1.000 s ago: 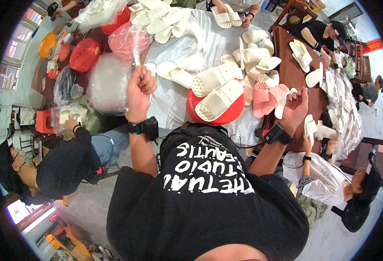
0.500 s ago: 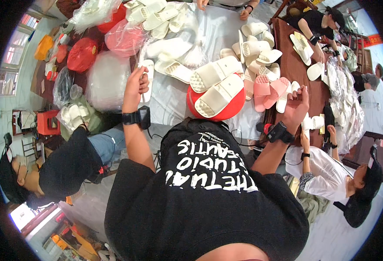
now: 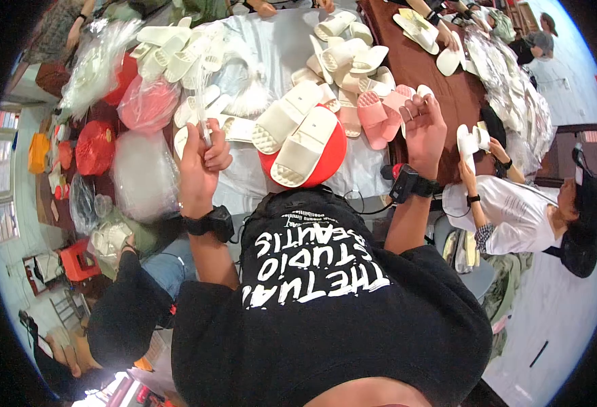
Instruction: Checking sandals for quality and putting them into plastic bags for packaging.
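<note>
My left hand (image 3: 205, 161) is raised at the left of the table, fingers curled and thumb up. A thin pale strand shows between thumb and fingers, too fine to name. My right hand (image 3: 424, 132) is held up beside the pink slippers (image 3: 374, 119), its fingers bent inward; whatever they pinch, if anything, is too small to see. Between my hands, two cream slippers (image 3: 304, 146) lie side by side, tilted, on a round red cushion-like thing (image 3: 336, 149) in front of my chest. Both hands are apart from this pair.
More cream slippers (image 3: 356, 54) are heaped beyond, with another pile (image 3: 169, 54) at far left. Clear plastic bags (image 3: 146, 176) and red round things (image 3: 95, 147) lie at left. People work around the table; one in a white shirt (image 3: 509, 214) handles a slipper at right.
My view has shifted, so the table's things appear further left. My left thumb has lifted, and a thin strand now shows at that hand. My right fingers have curled further inward.
</note>
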The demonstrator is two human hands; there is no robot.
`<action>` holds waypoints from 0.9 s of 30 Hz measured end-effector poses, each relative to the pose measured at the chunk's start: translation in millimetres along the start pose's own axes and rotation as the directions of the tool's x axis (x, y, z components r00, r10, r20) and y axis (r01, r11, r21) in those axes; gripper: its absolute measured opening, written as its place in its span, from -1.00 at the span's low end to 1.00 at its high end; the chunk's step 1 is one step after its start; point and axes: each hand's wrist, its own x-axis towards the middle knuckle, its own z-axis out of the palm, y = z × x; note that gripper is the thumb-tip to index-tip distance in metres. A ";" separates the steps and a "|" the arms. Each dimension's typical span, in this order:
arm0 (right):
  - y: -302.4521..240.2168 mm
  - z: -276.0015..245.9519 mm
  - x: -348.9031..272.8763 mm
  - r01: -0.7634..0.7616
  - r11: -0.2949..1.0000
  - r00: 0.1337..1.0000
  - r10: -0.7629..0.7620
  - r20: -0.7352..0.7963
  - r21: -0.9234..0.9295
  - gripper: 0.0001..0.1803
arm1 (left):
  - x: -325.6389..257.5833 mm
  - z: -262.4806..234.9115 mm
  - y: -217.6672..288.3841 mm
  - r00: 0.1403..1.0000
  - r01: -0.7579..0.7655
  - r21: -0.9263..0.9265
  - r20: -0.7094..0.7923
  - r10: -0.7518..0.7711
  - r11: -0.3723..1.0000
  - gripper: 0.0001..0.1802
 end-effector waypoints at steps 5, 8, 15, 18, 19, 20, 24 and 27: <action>-1.1 7.7 -17.3 -0.097 0.990 0.955 0.122 0.271 -0.105 -0.87 | 9.2 40.0 -3.8 0.989 0.014 -0.106 0.149 0.002 0.994 -0.57; 8.6 13.7 -26.9 -0.141 0.964 0.932 0.207 0.296 -0.227 -0.85 | 10.1 44.7 -7.0 0.985 -0.049 -0.124 0.161 0.069 0.991 -0.62; 29.9 1.2 -20.8 -0.139 0.912 0.940 0.244 0.238 -0.385 -0.81 | 4.5 3.5 -13.3 0.970 -0.130 0.173 -0.181 0.161 0.976 -0.71; 44.2 -2.4 -13.6 -0.171 0.910 0.934 0.272 0.232 -0.377 -0.82 | -15.5 -46.2 -4.5 0.861 -0.164 0.254 -0.434 0.264 0.953 -0.69; 47.0 -1.8 -12.6 -0.182 0.904 0.933 0.283 0.221 -0.387 -0.82 | -22.0 -53.9 2.0 0.810 -0.184 0.150 -0.537 0.236 0.971 -0.67; 49.5 0.1 -11.9 -0.185 0.901 0.930 0.289 0.225 -0.392 -0.82 | -29.7 -72.9 5.6 0.853 -0.255 0.046 -0.460 0.247 0.966 -0.67; 64.6 14.5 -19.3 -0.217 0.864 0.920 0.337 0.201 -0.453 -0.81 | -35.4 -110.5 10.0 0.841 -0.398 -0.124 -0.445 0.307 0.909 -0.71; 75.7 14.2 -14.9 -0.249 0.844 0.916 0.364 0.167 -0.476 -0.81 | -20.0 -117.0 7.7 0.827 -0.453 -0.199 -0.458 0.326 0.869 -0.75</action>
